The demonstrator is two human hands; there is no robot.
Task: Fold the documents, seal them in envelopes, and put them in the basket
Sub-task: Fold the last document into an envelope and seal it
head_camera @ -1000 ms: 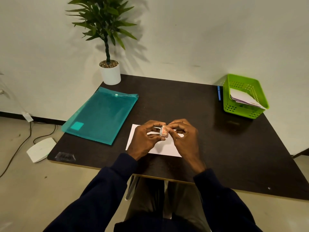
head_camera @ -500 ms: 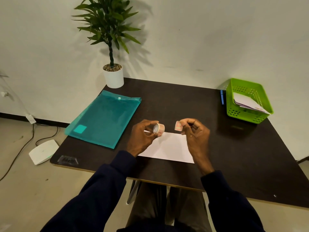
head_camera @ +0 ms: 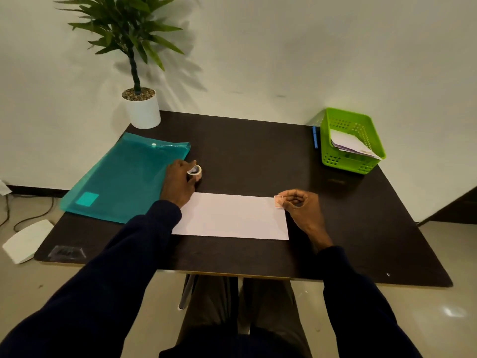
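- Right hand (head_camera: 300, 209): fingers (head_camera: 284, 201) pinched together on a small strip of pink tape (head_camera: 278, 202), held at the far right corner of the white envelope (head_camera: 232, 215).
- Left hand (head_camera: 178, 183): fingers curled around a small tape roll (head_camera: 194, 171), lowered to the dark tabletop (head_camera: 258, 156) just beyond the envelope's far left corner; whether touching the surface, cannot tell.
- Envelope: flat on the tabletop between the two hands, long side facing the person, plain side up.
- Teal plastic document folder (head_camera: 124, 177): flat to the left, just beside the left hand, snap button near its far edge.
- Green basket (head_camera: 333, 158): at the far right corner of the tabletop, well apart from the envelope, with white envelopes (head_camera: 351, 144) leaning inside.
- Blue pen (head_camera: 315, 136): lying just beside the basket's left wall.
- Potted plant (head_camera: 140, 104): white pot at the far left corner, against the wall.
- Dark blue sleeves (head_camera: 134, 254): covering both forearms, reaching in from the near edge.
- White flat device (head_camera: 25, 240) and cables on the floor, left of the tabletop.
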